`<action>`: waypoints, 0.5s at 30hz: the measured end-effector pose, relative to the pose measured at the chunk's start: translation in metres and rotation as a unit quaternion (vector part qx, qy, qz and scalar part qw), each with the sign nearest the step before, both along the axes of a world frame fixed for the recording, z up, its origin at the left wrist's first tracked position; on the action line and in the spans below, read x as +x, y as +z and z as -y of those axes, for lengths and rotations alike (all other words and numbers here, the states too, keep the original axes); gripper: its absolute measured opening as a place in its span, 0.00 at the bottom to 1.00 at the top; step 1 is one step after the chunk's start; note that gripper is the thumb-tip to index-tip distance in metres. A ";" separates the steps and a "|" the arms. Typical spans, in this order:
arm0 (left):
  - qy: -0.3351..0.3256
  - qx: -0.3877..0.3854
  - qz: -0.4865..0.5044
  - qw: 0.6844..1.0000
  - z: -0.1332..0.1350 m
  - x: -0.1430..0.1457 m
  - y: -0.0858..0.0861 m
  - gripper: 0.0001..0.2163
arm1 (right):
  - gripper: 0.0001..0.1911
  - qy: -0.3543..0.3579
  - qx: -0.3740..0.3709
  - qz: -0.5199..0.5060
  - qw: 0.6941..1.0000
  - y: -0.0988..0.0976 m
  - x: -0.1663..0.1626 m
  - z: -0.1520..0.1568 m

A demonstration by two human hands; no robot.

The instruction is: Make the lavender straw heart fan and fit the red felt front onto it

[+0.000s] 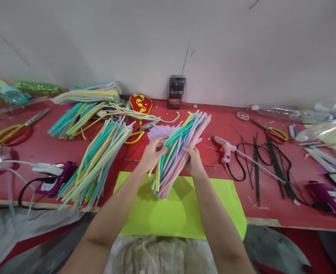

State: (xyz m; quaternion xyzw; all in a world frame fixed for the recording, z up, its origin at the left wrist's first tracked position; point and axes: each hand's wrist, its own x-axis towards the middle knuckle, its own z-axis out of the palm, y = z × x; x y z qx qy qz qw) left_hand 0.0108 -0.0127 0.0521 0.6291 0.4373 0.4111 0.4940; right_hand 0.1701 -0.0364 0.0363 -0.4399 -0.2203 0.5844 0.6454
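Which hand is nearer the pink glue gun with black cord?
Right. The right hand is near the glue gun, apart from it; the left hand is farther, across the bundle.

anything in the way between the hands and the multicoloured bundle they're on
Nothing visible: the left hand and right hand both grip the multicoloured bundle directly. The lilac sticks lie just beyond, and the yellow-green mat lies below; neither comes between.

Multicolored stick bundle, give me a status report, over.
Left hand and right hand on the bundle, one each side. Bundle tilted, lower end over yellow-green sheet. Lilac sticks close behind.
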 end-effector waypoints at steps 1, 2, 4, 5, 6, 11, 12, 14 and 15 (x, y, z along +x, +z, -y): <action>-0.011 -0.007 0.008 1.000 -0.001 0.000 -0.001 0.17 | 0.12 0.008 0.001 -0.004 1.000 0.001 0.001 0.001; -0.018 -0.008 0.014 1.000 -0.001 0.000 -0.002 0.18 | 0.12 0.016 0.003 -0.006 1.000 0.001 0.001 0.001; -0.013 0.023 0.021 0.999 -0.001 0.001 -0.003 0.20 | 0.13 0.026 0.005 -0.009 1.000 0.002 0.002 0.002; -0.005 0.056 0.018 0.998 0.000 0.001 -0.002 0.21 | 0.12 0.026 0.006 -0.009 1.000 0.002 0.002 0.002; 0.001 0.099 0.007 0.995 0.001 0.002 -0.002 0.20 | 0.12 0.025 0.008 -0.008 1.000 0.001 0.002 0.002; -0.003 0.263 -0.116 0.958 0.009 0.002 0.006 0.11 | 0.12 0.007 0.024 0.008 1.000 -0.001 -0.002 0.001; -0.001 0.274 -0.129 0.953 0.011 0.002 0.007 0.10 | 0.12 0.002 0.026 0.011 1.000 -0.002 -0.003 0.001; -0.004 0.285 -0.148 0.947 0.013 0.003 0.008 0.09 | 0.11 -0.007 0.030 0.018 0.999 -0.002 -0.005 0.001; -0.009 0.288 -0.158 0.944 0.014 0.004 0.008 0.08 | 0.11 -0.013 0.032 0.020 0.999 -0.002 -0.006 0.001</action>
